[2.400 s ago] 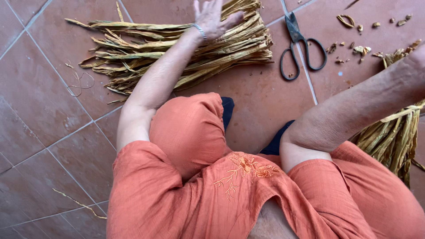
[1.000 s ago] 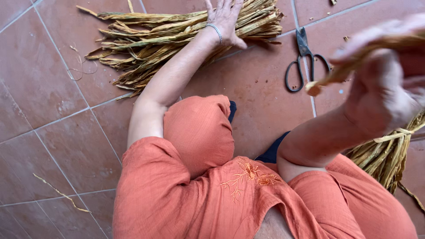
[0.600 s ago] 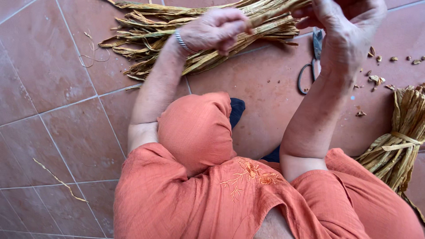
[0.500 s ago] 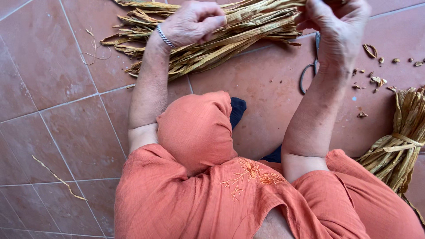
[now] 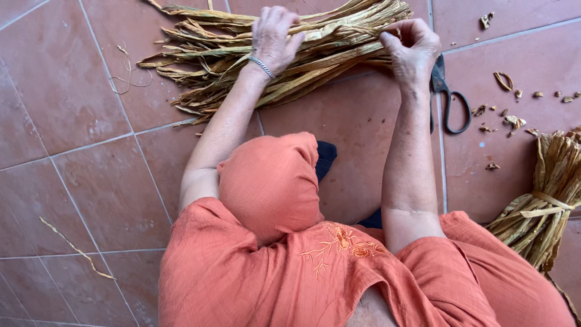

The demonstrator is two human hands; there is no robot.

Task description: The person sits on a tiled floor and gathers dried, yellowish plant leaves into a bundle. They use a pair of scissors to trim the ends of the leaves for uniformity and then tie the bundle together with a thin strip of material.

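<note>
We press our left hand flat on the dried leaf bundle at the floor's far edge; our right hand pinches its strands.

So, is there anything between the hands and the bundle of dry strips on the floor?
Nothing visible. The left hand lies flat on top of the bundle of dry strips, and the right hand grips its right end. The scissors lie beside the right hand, not in between.

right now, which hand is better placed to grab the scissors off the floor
Right. The right hand pinches the end of the dried leaf bundle directly beside the black scissors, which lie on the tiles just below it. The left hand rests flat on the bundle's middle, clearly farther away.
</note>
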